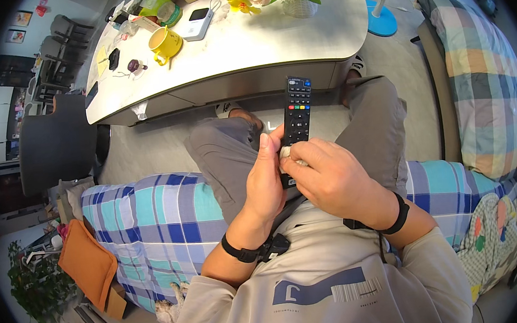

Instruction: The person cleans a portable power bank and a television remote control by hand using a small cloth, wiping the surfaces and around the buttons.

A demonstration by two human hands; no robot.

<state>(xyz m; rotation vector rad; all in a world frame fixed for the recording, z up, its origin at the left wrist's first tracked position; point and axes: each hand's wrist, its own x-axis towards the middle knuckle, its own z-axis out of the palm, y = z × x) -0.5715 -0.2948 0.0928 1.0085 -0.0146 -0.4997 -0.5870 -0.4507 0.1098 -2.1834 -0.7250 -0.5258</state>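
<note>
A black remote control (298,107) with rows of small buttons is held upright above my lap. My left hand (264,179) grips it along its left side, thumb pointing up. Pinched in the fingers of my right hand (329,174) is a small crumpled white wipe or tissue (285,151), pressed against the lower part of the remote's button face. That lower part is mostly covered by my right hand. Both wrists carry black straps.
Ahead stands a white-topped coffee table (248,47) bearing a yellow mug (165,45), a white power bank (198,23) and a flower vase (299,8). Plaid-covered sofa (166,211) lies beneath me. An orange cushion (87,264) leans at left; a grey chair (54,142) stands beyond it.
</note>
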